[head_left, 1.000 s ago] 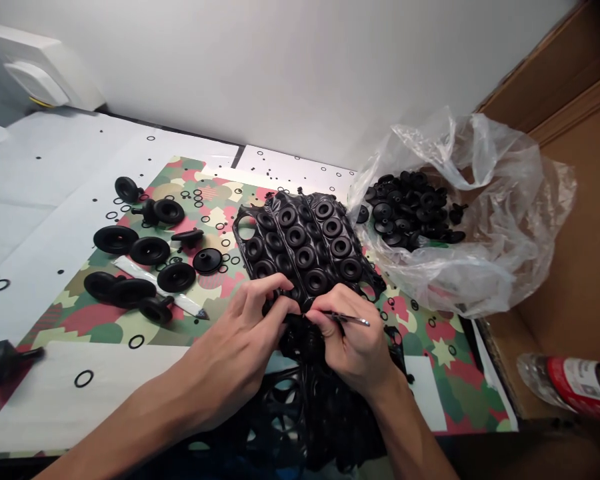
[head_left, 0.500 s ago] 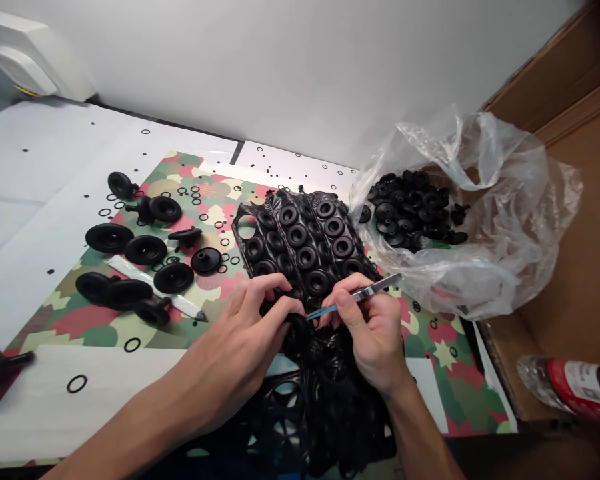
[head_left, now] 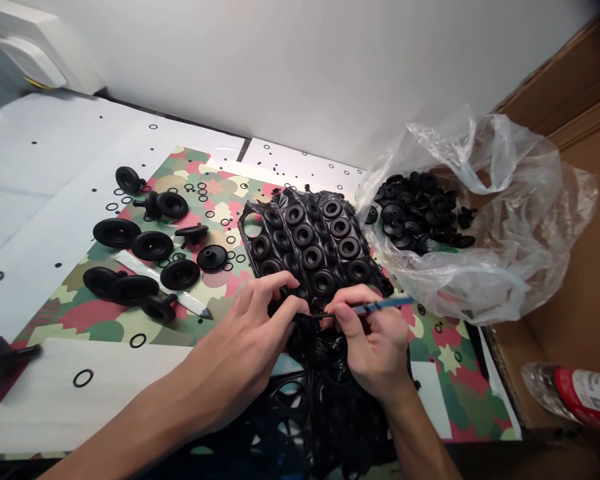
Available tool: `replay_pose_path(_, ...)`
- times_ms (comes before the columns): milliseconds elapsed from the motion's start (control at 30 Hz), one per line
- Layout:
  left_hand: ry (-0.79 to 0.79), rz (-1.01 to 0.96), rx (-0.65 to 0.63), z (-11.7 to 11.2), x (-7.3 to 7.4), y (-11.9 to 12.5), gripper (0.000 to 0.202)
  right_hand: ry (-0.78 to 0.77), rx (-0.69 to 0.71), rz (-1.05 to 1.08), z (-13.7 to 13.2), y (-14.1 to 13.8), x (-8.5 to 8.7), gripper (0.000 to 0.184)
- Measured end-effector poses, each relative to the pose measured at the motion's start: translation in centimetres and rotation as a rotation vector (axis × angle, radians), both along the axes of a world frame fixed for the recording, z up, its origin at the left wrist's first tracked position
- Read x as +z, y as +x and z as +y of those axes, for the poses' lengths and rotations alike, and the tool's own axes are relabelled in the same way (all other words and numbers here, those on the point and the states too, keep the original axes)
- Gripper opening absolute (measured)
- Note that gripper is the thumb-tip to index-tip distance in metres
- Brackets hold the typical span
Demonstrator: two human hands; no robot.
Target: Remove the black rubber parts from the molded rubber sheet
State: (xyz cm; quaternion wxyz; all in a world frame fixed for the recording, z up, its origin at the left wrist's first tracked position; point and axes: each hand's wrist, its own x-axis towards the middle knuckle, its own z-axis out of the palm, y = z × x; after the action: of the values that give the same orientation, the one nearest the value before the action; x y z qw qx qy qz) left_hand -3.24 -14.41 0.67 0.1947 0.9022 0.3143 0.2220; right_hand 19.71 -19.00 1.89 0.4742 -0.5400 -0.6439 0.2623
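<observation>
My right hand is closed round metal tweezers, whose tips point left toward my left thumb and finger. My left hand is bent over a black rubber sheet of round, ring-shaped parts, its thumb and forefinger pinching a black rubber piece at the sheet's near part. The tweezer tips meet that piece; what lies between them is too dark to make out. The sheet's near end, with torn-out holes, hangs down below my hands.
Several loose black rubber discs with stems lie left on a camouflage-patterned mat, among small black rings and a white paper-wrapped pencil-like stick. Right stands a clear plastic bag of black discs, beside a cardboard box and a bottle.
The tweezers have turned to lie flatter, and my right hand has rolled slightly. My left hand keeps its pinch. The whole view has shifted a little.
</observation>
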Motion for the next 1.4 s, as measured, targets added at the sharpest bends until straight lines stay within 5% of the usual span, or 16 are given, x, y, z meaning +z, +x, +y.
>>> replay_pose_path(133, 0.045, 0.04, 0.022, -0.2, -0.1, 0.1, 0.04, 0.285, 0.069, -0.254, -0.2, -0.5, -0.2, 0.017)
replay_pose_path(267, 0.053, 0.043, 0.008, -0.1, 0.0, 0.1, 0.04, 0.382, 0.114, -0.404, 0.2, -1.0, -0.4, 0.016)
replay_pose_path(567, 0.092, 0.043, -0.001, -0.3, -0.1, 0.0, 0.039, 0.431, 0.004, -0.492, 0.3, -1.2, -0.6, 0.014)
replay_pose_path(900, 0.235, -0.157, 0.177, 0.0, -1.5, 1.1, 0.042, 0.393, 0.053, -0.306, 0.2, -0.9, -0.9, 0.017)
replay_pose_path(1400, 0.44, -0.069, 0.099, -0.4, -1.3, 0.5, 0.031, 0.394, -0.025, -0.343, 0.2, -1.2, -1.1, 0.02)
